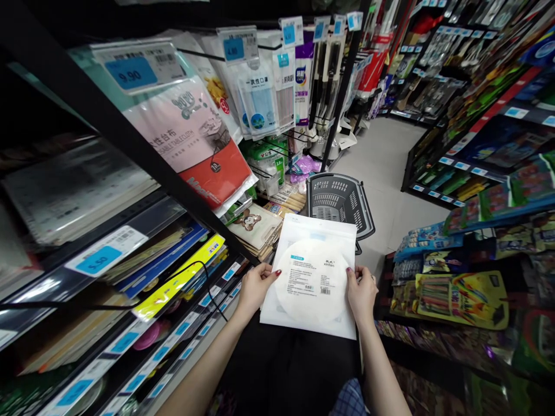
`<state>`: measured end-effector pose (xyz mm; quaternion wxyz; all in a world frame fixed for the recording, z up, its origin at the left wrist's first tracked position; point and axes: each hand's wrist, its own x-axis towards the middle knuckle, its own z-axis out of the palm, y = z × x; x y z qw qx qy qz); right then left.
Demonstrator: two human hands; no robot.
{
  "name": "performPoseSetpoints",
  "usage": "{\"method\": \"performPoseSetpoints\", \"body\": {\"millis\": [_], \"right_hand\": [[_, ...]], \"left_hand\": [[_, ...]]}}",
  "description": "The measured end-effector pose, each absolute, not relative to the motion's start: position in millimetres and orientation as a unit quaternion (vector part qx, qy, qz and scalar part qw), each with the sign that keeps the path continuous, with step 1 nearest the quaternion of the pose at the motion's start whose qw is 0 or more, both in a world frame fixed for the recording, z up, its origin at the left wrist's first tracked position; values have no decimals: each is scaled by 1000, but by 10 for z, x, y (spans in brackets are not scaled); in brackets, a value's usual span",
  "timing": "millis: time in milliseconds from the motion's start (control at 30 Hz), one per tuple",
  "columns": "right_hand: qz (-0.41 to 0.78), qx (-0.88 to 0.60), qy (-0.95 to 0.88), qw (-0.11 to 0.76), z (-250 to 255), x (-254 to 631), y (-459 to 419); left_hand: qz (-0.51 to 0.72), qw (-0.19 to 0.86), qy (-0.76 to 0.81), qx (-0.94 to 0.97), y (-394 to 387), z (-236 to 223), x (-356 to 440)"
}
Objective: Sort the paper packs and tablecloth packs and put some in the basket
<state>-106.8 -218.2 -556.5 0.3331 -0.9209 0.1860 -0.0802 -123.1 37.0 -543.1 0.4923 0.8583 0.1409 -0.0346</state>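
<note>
A flat white packet [310, 312] with printed text and a barcode is held up in front of me, a pale round shape showing through its face. My left hand [255, 289] pinches its left edge between thumb and fingers. On the opposite edge, my right hand [362, 287] grips it the same way, the thumb lying on the front. Just beyond the packet's top edge stands a grey shopping basket [340, 199] on the floor, partly hidden by the packet.
Shelves on the left carry a hanging tablecloth pack [191, 127], mask packs [258, 98] and price tags [97, 260]. A black rack post [143, 138] slants between them. To the right, a snack rack [462, 297] borders the grey aisle floor [381, 156].
</note>
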Motion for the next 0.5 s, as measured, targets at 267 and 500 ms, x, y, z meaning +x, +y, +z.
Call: {"method": "performPoseSetpoints", "body": {"millis": [267,500], "right_hand": [[-60,-924,177,332,-5510,-1045,-2204],[-116,-931,116,326,-4533,-1235,-2269]], "left_hand": [[-29,464,133,875,343,-5451,-1238],[40,464,46,884,76,-4981,-1379]]}}
